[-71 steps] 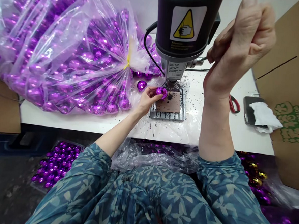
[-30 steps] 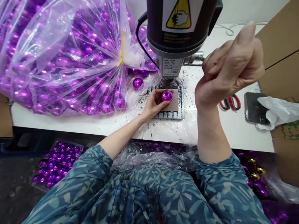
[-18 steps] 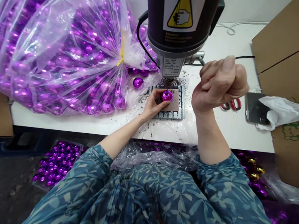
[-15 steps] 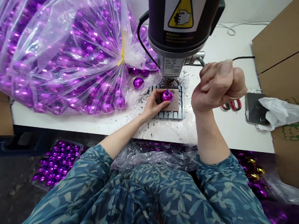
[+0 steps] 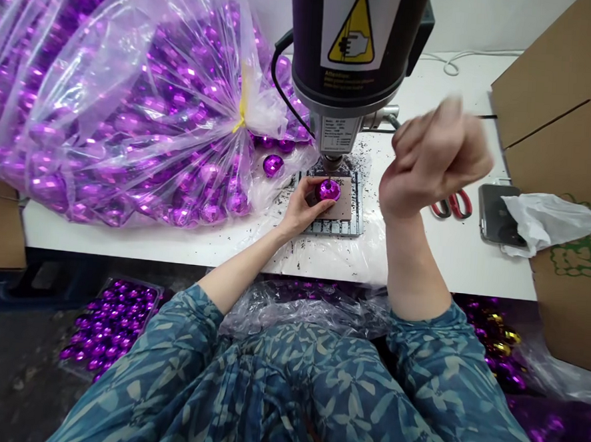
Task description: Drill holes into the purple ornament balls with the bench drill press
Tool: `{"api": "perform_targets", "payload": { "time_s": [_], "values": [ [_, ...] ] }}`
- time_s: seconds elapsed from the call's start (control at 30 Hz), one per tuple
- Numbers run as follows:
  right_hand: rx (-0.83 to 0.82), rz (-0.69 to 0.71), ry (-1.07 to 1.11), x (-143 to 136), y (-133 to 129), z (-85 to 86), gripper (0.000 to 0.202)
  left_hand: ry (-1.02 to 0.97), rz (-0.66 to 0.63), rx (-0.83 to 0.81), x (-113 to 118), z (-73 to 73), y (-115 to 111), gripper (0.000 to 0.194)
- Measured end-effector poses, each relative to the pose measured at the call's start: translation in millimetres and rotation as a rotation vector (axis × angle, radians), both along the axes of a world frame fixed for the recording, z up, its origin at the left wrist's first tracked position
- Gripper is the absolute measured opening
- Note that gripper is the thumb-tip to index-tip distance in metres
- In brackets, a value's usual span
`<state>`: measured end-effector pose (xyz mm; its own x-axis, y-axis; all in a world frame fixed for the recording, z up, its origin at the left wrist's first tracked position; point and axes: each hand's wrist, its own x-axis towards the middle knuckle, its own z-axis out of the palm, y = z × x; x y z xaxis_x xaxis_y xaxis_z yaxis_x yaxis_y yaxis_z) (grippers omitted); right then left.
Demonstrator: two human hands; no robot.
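My left hand [image 5: 304, 207] grips a shiny purple ball [image 5: 328, 190] between thumb and fingers, on a brown board [image 5: 341, 209] over the slotted metal base of a drill press [image 5: 354, 44]. The press's spindle tip is just above the ball. To the right of the press, my right hand [image 5: 434, 156] is raised and closed around the end of the press lever [image 5: 392, 120]; its grip is blurred and the lever's end is hidden by the fingers. Dark shavings lie around the base.
A tied clear bag of purple balls [image 5: 172, 107] fills the left, with a loose ball [image 5: 273, 165] beside it. Red-handled scissors [image 5: 459, 204], a phone [image 5: 499, 217], white tissue [image 5: 550, 220] and a cardboard box [image 5: 562, 117] are on the right. A tray of balls [image 5: 113, 323] sits below left.
The view has shifted slightly. My right hand is more blurred and a little higher, still closed. My left hand keeps the ball in the same place on the board.
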<state>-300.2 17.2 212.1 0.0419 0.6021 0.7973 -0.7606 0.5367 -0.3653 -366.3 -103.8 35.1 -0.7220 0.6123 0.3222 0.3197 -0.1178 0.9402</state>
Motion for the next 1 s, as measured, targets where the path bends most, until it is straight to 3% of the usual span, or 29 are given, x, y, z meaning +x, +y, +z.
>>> {"api": "perform_targets", "payload": {
  "time_s": [0.1, 0.2, 0.27, 0.33, 0.43, 0.57, 0.63, 0.73, 0.8, 0.9, 1.0],
  "values": [
    [-0.025, 0.046, -0.083, -9, 6, 32.0, 0.062, 0.043, 0.094, 0.011, 6, 8.2, -4, 0.060],
    [-0.083, 0.115, -0.147, -16, 15, 48.5, 0.058, 0.139, 0.194, -0.006, 26, 24.6, -25, 0.048],
    [-0.106, 0.141, -0.221, -15, 17, 51.8, 0.050, 0.241, 0.076, -0.032, 47, 34.3, -49, 0.042],
    [-0.123, 0.147, -0.268, -11, 16, 53.3, 0.043, 0.361, -0.150, -0.069, 72, 36.4, -76, 0.038],
    [-0.158, 0.148, -0.277, -7, 12, 56.6, 0.041, 0.588, -0.362, -0.230, 106, 20.4, -114, 0.040],
    [-0.217, 0.155, -0.238, -11, 13, 57.9, 0.042, 1.125, -0.405, -0.475, 130, -13.2, -147, 0.032],
    [-0.177, 0.171, -0.208, -14, 16, 54.9, 0.037, 1.245, -0.420, -0.517, 131, -20.3, -154, 0.041],
    [-0.072, 0.194, -0.143, -14, 19, 49.2, 0.025, 1.241, -0.299, -0.346, 113, -13.1, -152, 0.044],
    [-0.054, 0.194, -0.125, -14, 19, 47.4, 0.035, 1.172, -0.123, -0.185, 81, 0.0, -140, 0.036],
    [-0.097, 0.187, -0.131, -12, 15, 48.4, 0.045, 0.882, 0.200, -0.210, 4, 22.5, -113, 0.039],
    [-0.118, 0.181, -0.099, -13, 13, 49.0, 0.049, 0.589, 0.355, -0.371, -77, 36.4, -83, 0.035]
  ]
}}
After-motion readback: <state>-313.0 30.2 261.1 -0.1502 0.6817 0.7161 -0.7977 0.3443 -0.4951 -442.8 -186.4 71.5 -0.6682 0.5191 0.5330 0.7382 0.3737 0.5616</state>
